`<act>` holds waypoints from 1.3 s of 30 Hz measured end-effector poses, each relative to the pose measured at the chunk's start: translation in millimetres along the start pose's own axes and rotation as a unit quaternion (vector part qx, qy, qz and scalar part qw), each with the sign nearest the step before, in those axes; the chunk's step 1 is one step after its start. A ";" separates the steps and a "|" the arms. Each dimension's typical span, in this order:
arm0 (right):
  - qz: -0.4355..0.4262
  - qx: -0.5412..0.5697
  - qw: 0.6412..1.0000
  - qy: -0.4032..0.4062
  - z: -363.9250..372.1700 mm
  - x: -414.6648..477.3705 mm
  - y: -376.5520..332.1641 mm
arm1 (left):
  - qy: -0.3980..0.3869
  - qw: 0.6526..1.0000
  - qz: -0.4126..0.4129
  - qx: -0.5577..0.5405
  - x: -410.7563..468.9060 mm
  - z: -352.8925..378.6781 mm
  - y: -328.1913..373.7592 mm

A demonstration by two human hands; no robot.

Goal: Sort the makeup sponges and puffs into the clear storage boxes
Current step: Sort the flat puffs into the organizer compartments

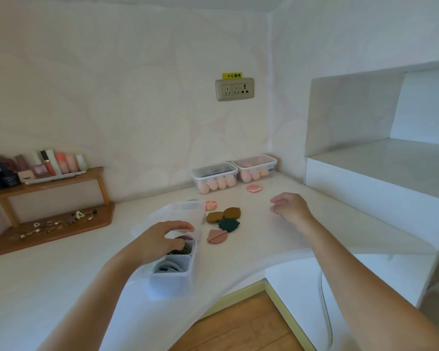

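A clear compartment box (pixel 171 271) stands near the counter's front edge, with puffs in its sections. My left hand (pixel 162 239) reaches into it, fingers curled round a dark green puff (pixel 186 249). My right hand (pixel 290 207) hovers over the counter with relaxed fingers, holding nothing. Between the hands lie loose puffs: two brown ones (pixel 223 215), a dark green one (pixel 226 224), a pink one (pixel 217 236). A striped pink puff (pixel 211 205) and another (pixel 254 188) lie farther back. Two lidded clear boxes (pixel 214 177) (pixel 255 168) by the wall hold egg-shaped sponges.
A wooden shelf (pixel 46 184) at left carries cosmetics bottles, with small trinkets on its lower board (pixel 53 224). A wall socket (pixel 235 89) is above the boxes. White shelving (pixel 380 173) rises at right. The counter edge curves above a wooden floor (pixel 238 323).
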State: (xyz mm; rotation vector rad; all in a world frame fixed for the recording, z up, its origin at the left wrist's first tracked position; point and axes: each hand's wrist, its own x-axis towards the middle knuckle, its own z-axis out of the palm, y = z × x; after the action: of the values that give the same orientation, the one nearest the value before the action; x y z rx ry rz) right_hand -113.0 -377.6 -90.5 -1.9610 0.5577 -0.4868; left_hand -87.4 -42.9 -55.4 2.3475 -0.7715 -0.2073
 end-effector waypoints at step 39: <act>-0.217 0.076 0.926 -0.298 136.5 -101.5 -120.3 | 0.194 0.979 0.020 -0.057 -20.9 -19.1 -27.2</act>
State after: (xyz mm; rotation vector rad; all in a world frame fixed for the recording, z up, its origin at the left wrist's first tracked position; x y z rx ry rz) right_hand -98.7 -173.9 -49.2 -1.9491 -0.3000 -0.1683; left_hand -85.2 -3.9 -58.7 2.1667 -0.5955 0.2161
